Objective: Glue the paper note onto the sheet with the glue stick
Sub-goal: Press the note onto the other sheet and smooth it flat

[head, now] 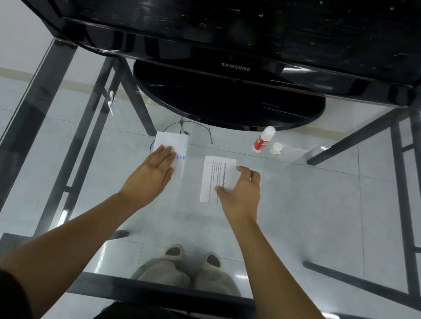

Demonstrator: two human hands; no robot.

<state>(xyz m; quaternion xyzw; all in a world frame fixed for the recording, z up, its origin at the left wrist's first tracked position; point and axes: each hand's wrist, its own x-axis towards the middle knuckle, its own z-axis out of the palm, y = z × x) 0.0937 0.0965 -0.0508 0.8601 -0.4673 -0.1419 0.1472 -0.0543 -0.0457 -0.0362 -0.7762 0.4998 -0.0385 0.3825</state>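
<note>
- My left hand lies flat on the blue-marked paper, fingers straight and released, pressing it to the glass table; the glass looks slick, so I judge a sideways push could skate the paper out from under my palm
- That paper's far edge sits near the monitor stand; if it slides that way it could tuck under the base and crease
- The printed paper lies apart to the right, flat on the table; I cannot tell from here which of the two is the note and which is the sheet, so gluing the wrong face is a real risk
- My right hand is over the printed paper's right edge, fingers curled with the thumb lying on the paper; I cannot tell whether they actually pinch it or only rest there, and a thin sheet on glass may be hard to lift, so it could fold or tear at the corner
- The glue stick stands uncapped further right, just beside the stand, with its cap next to it; a careless reach could tip it, and it looks tall and narrow enough to roll away
- Left open, I expect the glue could dry or smear the glass
</note>
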